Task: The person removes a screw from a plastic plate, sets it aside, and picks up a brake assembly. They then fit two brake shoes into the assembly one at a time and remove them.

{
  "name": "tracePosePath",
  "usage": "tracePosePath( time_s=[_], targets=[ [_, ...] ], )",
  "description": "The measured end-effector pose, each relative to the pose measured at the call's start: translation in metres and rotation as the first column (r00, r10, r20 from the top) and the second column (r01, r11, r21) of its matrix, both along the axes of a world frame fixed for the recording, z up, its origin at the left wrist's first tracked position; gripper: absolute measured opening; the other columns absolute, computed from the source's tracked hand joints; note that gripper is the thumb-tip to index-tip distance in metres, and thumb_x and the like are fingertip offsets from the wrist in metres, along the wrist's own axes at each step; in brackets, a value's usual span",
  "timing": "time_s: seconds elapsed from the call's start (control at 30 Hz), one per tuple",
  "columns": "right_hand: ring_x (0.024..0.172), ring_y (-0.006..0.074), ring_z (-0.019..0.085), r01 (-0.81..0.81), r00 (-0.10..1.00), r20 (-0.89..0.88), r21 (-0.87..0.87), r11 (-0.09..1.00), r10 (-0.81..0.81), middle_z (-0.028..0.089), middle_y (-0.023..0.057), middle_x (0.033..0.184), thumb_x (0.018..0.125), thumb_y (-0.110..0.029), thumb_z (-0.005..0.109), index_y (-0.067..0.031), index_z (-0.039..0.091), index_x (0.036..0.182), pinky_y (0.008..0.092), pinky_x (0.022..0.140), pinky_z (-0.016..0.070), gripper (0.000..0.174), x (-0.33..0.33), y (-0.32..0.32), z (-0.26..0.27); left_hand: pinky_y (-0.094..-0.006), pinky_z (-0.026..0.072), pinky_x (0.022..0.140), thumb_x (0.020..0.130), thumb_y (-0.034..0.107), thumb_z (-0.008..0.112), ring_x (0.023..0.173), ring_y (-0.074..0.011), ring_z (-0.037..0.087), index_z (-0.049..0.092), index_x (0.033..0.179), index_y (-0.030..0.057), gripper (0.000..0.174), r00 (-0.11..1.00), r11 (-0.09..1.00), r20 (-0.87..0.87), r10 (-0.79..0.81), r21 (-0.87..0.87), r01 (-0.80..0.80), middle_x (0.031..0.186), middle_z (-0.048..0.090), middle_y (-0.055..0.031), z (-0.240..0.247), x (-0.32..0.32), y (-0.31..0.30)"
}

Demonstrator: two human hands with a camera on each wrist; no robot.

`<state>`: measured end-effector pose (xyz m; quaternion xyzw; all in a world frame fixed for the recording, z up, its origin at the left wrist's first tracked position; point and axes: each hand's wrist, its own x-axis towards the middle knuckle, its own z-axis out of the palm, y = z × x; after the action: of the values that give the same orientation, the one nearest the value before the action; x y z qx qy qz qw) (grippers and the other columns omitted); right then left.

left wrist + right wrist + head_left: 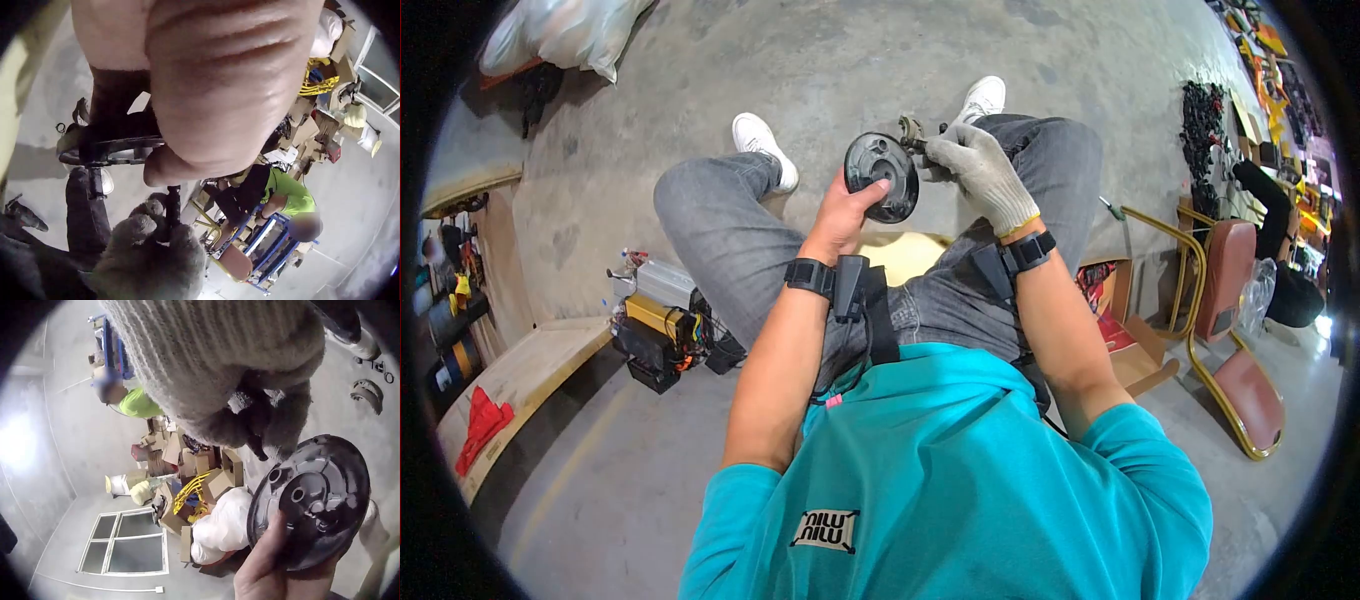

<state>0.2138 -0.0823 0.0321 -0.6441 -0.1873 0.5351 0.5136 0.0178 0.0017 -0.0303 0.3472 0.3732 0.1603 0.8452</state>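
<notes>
My bare left hand [837, 217] grips a round black drum-brake backing plate [870, 160] by its edge, thumb across the face. Raised bosses and holes show on the plate in the right wrist view. Close to the plate's right side, my right hand [985, 178], in a knitted work glove, pinches a small dark slim part [255, 440]. Its tip points toward the plate; the gloved fingers hide most of it, and I cannot tell its kind. Curved brake shoes [367, 397] lie on the floor beyond the hands.
A pale yellow surface [900, 258] shows between my legs. At left, a metal-cased device with wires [662, 310] stands by a wooden bench [550, 365] holding a red cloth [484, 428]. At right are an open cardboard box [1142, 350] and a gold-framed chair [1228, 270]. Another person [290, 200] is further off.
</notes>
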Motion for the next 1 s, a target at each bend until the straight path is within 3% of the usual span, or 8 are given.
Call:
tracePosePath(
  time_s=[0.13, 0.23, 0.43, 0.5, 0.67, 1.0],
  targets=[
    [0.072, 0.0132, 0.064, -0.037, 0.996, 0.084, -0.002, 0.999, 0.037, 0.065, 0.0089, 0.084, 0.089, -0.017, 0.065, 0.0037, 0.061, 0.093, 0.0266, 0.070, 0.0535, 0.022, 0.002, -0.001, 0.009, -0.0340, 0.0495, 0.095, 0.089, 0.007, 0.069, 0.107, -0.0174, 0.062, 0.055, 0.127, 0.0006, 0.041, 0.990, 0.982, 0.057, 0.127, -0.147, -0.117, 0.117, 0.065, -0.0072, 0.018, -0.001, 0.002],
    [0.074, 0.0130, 0.064, -0.037, 0.996, 0.080, 0.028, 0.999, 0.035, 0.064, 0.0084, 0.086, 0.090, -0.016, 0.065, 0.0033, 0.061, 0.096, 0.0258, 0.070, 0.0537, 0.021, 0.004, -0.002, 0.007, -0.0351, 0.0489, 0.098, 0.094, 0.020, 0.067, 0.110, -0.0187, 0.061, 0.055, 0.128, -0.0001, 0.041, 0.978, 0.971, 0.141, 0.156, -0.203, -0.125, 0.120, 0.064, -0.0087, 0.020, -0.001, 0.005],
    [0.078, 0.0134, 0.064, 0.053, 0.991, -0.126, 0.133, 0.990, -0.036, 0.063, 0.0097, 0.096, 0.092, -0.010, 0.061, 0.0035, 0.058, 0.109, 0.0252, 0.070, 0.0558, 0.022, 0.003, 0.002, 0.010, -0.0393, 0.0474, 0.102, 0.100, 0.044, 0.052, 0.118, -0.0230, 0.059, 0.051, 0.133, 0.0021, 0.053, 0.941, 0.933, 0.230, 0.249, -0.316, -0.170, 0.127, 0.061, -0.0113, 0.037, 0.002, 0.008],
    [0.080, 0.0140, 0.064, 0.140, 0.938, -0.333, 0.113, 0.984, -0.096, 0.063, 0.0097, 0.099, 0.094, -0.007, 0.057, 0.0032, 0.058, 0.113, 0.0261, 0.072, 0.0574, 0.022, 0.005, 0.003, 0.011, -0.0404, 0.0471, 0.103, 0.102, 0.048, 0.047, 0.120, -0.0239, 0.058, 0.050, 0.134, 0.0029, 0.056, 0.931, 0.926, 0.235, 0.279, -0.323, -0.196, 0.130, 0.060, -0.0117, 0.037, 0.002, 0.008],
    [0.080, 0.0136, 0.064, 0.192, 0.869, -0.484, 0.132, 0.972, -0.106, 0.063, 0.0091, 0.101, 0.096, -0.008, 0.056, 0.0019, 0.058, 0.115, 0.0257, 0.071, 0.0580, 0.022, 0.011, -0.002, 0.004, -0.0449, 0.0445, 0.106, 0.102, 0.060, 0.030, 0.124, -0.0276, 0.055, 0.048, 0.138, 0.0034, 0.070, 0.896, 0.901, 0.300, 0.328, -0.385, -0.201, 0.135, 0.057, -0.0130, 0.036, 0.002, 0.012],
    [0.080, 0.0127, 0.064, 0.176, 0.899, -0.425, 0.125, 0.976, -0.107, 0.064, 0.0086, 0.100, 0.096, -0.015, 0.062, 0.0015, 0.058, 0.114, 0.0250, 0.068, 0.0574, 0.025, 0.010, -0.002, 0.004, -0.0470, 0.0440, 0.106, 0.102, 0.058, 0.029, 0.124, -0.0290, 0.055, 0.050, 0.137, 0.0034, 0.068, 0.885, 0.881, 0.318, 0.339, -0.439, -0.180, 0.134, 0.058, -0.0140, 0.031, -0.001, 0.014]
  ],
)
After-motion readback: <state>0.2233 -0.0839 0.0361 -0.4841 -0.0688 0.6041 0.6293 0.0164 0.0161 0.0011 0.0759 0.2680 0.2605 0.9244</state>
